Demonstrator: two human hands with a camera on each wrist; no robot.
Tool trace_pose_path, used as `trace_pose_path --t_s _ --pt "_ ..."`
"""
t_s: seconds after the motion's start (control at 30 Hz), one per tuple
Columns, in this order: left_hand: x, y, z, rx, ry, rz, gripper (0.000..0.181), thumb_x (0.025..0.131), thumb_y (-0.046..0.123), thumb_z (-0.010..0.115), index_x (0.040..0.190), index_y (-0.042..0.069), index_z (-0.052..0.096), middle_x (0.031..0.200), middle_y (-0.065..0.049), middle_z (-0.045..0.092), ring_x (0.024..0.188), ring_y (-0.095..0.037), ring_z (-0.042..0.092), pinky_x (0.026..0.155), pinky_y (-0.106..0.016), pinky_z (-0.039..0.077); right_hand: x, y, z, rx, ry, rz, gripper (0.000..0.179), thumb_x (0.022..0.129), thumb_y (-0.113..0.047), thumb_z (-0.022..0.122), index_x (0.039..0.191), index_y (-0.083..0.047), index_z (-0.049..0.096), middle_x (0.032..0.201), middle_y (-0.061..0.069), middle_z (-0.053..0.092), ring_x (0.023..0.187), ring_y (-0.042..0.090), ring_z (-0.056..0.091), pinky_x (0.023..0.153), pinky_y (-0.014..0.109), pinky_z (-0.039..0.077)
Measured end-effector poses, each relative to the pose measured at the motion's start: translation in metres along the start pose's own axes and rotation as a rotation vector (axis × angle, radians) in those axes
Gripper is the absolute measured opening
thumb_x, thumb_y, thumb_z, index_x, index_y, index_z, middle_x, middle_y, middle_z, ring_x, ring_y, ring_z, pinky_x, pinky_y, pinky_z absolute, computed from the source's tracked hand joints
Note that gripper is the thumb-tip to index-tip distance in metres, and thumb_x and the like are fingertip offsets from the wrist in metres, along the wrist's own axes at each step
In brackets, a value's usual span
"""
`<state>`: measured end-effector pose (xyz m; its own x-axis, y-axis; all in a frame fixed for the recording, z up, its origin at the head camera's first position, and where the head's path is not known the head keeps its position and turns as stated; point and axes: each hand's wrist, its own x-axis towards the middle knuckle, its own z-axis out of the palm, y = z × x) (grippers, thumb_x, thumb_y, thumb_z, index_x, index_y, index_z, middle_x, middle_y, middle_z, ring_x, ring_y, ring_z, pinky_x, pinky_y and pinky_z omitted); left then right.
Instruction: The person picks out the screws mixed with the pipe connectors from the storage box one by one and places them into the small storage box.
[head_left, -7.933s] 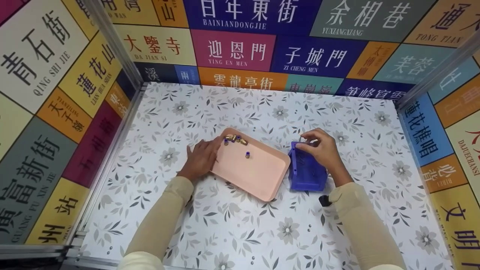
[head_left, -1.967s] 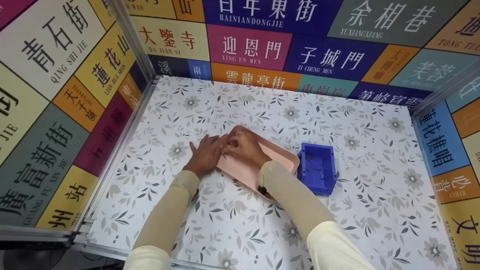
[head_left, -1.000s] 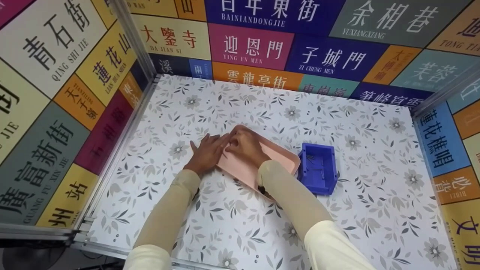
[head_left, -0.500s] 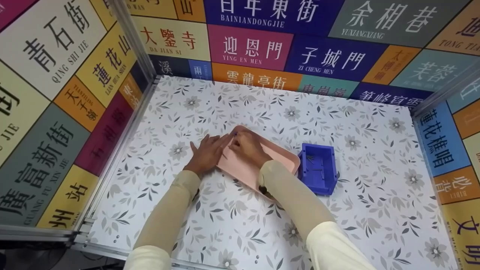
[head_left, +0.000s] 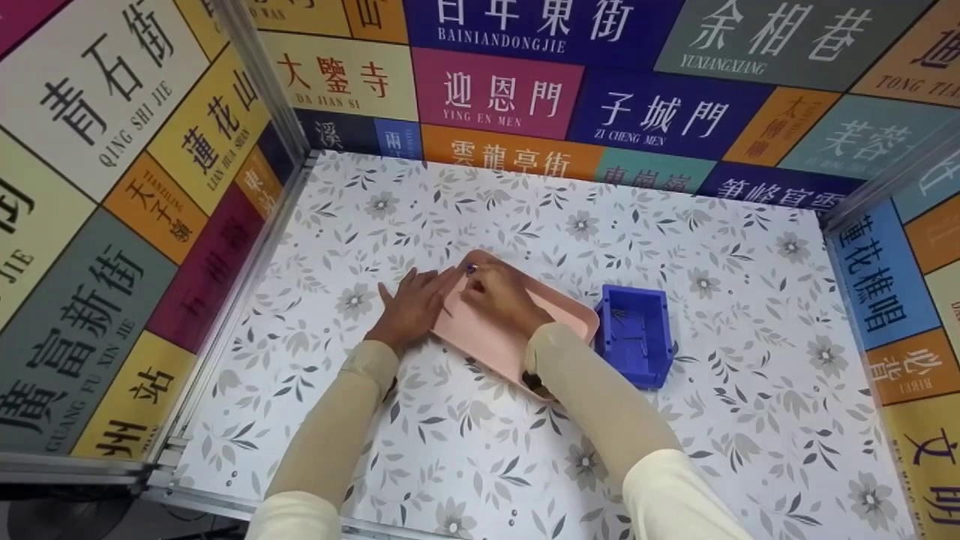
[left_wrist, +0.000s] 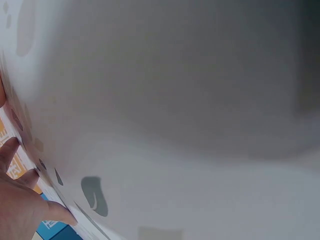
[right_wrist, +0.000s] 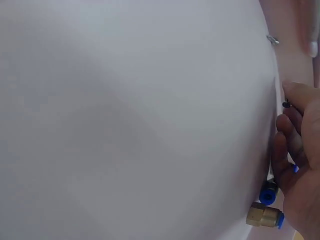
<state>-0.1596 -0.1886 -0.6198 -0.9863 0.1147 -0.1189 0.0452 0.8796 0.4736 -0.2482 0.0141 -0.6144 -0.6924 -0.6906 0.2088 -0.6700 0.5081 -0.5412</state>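
Note:
My left hand (head_left: 412, 304) rests with fingers spread, its fingertips at the left edge of a pink tray (head_left: 480, 346); in the left wrist view only part of that hand (left_wrist: 22, 207) shows. My right hand (head_left: 501, 294) is over the tray's far left part. Its thumb and fingers pinch a small dark-headed screw (right_wrist: 286, 105), mostly covered by the fingers. Close to the lower fingers lie brass push-in fittings (right_wrist: 264, 215) with blue rings. One blue-ringed fitting (head_left: 470, 268) shows beyond the fingertips in the head view; the hand hides others. A small silvery piece (right_wrist: 272, 39) lies farther up the tray.
Right of the tray stands a blue bin (head_left: 634, 377) with several thin screws (head_left: 643, 345) inside. A floral cloth (head_left: 360, 450) covers the table. Panels with printed signs (head_left: 495, 94) wall the back and sides.
Earlier my right hand was at the blue bin, then moved left to the tray. Over the last second it shifted slightly right, uncovering a blue-ringed fitting. The left hand stays at the tray edge.

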Motion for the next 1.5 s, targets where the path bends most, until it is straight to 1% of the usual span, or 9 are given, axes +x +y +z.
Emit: trace_pose_path --t_s 0.07,0.23,0.33,0.43,0.67,0.83,1.0,1.3,1.5 --pt "0.000 -0.001 0.000 0.013 0.002 0.006 0.049 0.111 0.049 0.018 0.159 0.055 0.014 0.164 -0.002 0.036 0.156 -0.044 0.017 0.106 -0.088 -0.001 -0.001 -0.001 -0.004 0.058 -0.001 0.043 0.009 0.091 -0.012 0.076 0.086 -0.006 0.079 0.094 0.007 0.076 0.095 0.024 0.067 0.089 0.035 0.054" --pt "-0.001 -0.001 0.000 0.008 -0.005 -0.013 0.049 0.111 0.047 0.018 0.159 0.056 0.014 0.165 -0.001 0.035 0.157 -0.042 0.015 0.107 -0.087 -0.003 -0.003 -0.001 -0.014 0.225 0.035 0.110 0.010 0.091 -0.012 0.078 0.085 -0.005 0.079 0.093 0.008 0.072 0.089 0.019 0.064 0.080 0.028 0.053" --pt "-0.002 0.000 0.000 -0.010 -0.007 -0.024 0.049 0.110 0.051 0.017 0.159 0.056 0.015 0.165 -0.001 0.034 0.157 -0.041 0.013 0.108 -0.086 -0.006 -0.005 -0.001 -0.023 0.249 0.072 0.122 0.011 0.091 -0.013 0.078 0.085 -0.004 0.080 0.088 0.010 0.069 0.082 0.018 0.062 0.073 0.025 0.050" --pt "-0.002 0.000 0.000 -0.024 -0.005 -0.030 0.050 0.109 0.055 0.016 0.159 0.055 0.016 0.165 -0.001 0.034 0.158 -0.041 0.013 0.108 -0.086 -0.007 -0.009 0.000 -0.033 0.233 0.113 0.118 0.010 0.091 -0.014 0.078 0.086 -0.005 0.080 0.085 0.010 0.067 0.077 0.018 0.061 0.069 0.024 0.048" --pt "-0.003 0.000 0.000 -0.038 -0.009 -0.040 0.049 0.109 0.057 0.016 0.158 0.057 0.015 0.165 0.000 0.034 0.158 -0.039 0.012 0.109 -0.085 -0.007 -0.023 0.001 -0.066 0.292 0.138 0.154 0.011 0.093 -0.018 0.077 0.089 -0.008 0.080 0.085 0.005 0.064 0.076 0.014 0.061 0.064 0.023 0.050" --pt "-0.003 -0.001 0.001 -0.033 -0.015 -0.044 0.049 0.109 0.053 0.015 0.158 0.058 0.013 0.166 0.002 0.033 0.159 -0.038 0.011 0.110 -0.084 -0.008 -0.035 0.005 -0.092 0.264 0.161 0.156 0.011 0.093 -0.018 0.077 0.088 -0.009 0.078 0.085 0.004 0.064 0.077 0.013 0.063 0.067 0.023 0.053" --pt "-0.003 -0.002 0.000 -0.019 -0.007 -0.034 0.049 0.110 0.048 0.016 0.159 0.055 0.017 0.165 0.001 0.034 0.158 -0.038 0.014 0.110 -0.084 -0.006 -0.052 0.010 -0.120 0.229 0.209 0.170 0.015 0.093 -0.024 0.077 0.088 -0.010 0.078 0.086 0.004 0.065 0.076 0.014 0.064 0.066 0.022 0.053" --pt "-0.001 0.001 0.000 -0.024 -0.020 -0.045 0.050 0.109 0.049 0.015 0.159 0.055 0.016 0.166 0.001 0.033 0.158 -0.038 0.013 0.111 -0.083 -0.007 -0.097 0.033 -0.168 0.165 0.317 0.180 0.016 0.093 -0.028 0.077 0.087 -0.012 0.078 0.087 0.002 0.067 0.075 0.007 0.061 0.066 0.013 0.050" --pt "-0.002 0.000 0.000 -0.024 -0.012 -0.042 0.049 0.110 0.048 0.016 0.158 0.056 0.016 0.166 0.001 0.034 0.158 -0.039 0.014 0.111 -0.083 -0.007 -0.130 0.048 -0.189 0.106 0.350 0.208 0.016 0.093 -0.028 0.078 0.088 -0.012 0.078 0.087 0.001 0.066 0.075 0.003 0.059 0.067 0.011 0.048"
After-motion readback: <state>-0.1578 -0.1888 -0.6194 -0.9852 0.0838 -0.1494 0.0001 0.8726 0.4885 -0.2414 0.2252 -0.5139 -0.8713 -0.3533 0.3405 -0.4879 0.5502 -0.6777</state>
